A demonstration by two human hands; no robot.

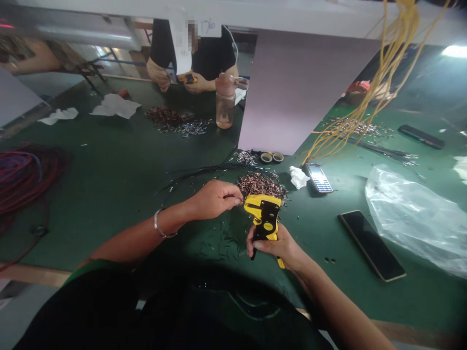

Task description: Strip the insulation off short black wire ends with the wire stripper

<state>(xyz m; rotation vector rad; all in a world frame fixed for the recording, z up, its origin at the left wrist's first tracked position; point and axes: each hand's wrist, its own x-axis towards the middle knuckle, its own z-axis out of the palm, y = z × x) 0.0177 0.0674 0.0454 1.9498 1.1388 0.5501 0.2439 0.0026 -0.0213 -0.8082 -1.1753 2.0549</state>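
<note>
My right hand (277, 245) is wrapped round a yellow and black wire stripper (268, 216), its head turned to the left. Just left of the tool's jaws is my left hand (217, 199), thumb and fingers pinched together on something too small to make out. Behind the stripper lies a pile of small copper-coloured pieces (259, 184). Short dark offcuts (224, 243) are scattered on the green table (120, 194) below my left hand. Long black wires (204, 170) stretch out behind it.
A phone (372, 245) and a clear plastic bag (412, 214) lie right, near a keypad phone (319, 178) and crumpled tissue (299, 178). Yellow wires (379, 87) hang down. Red cable coils (25, 180) sit left. Across the table, a person's hands (195, 83) hold a tool behind a bottle (224, 104).
</note>
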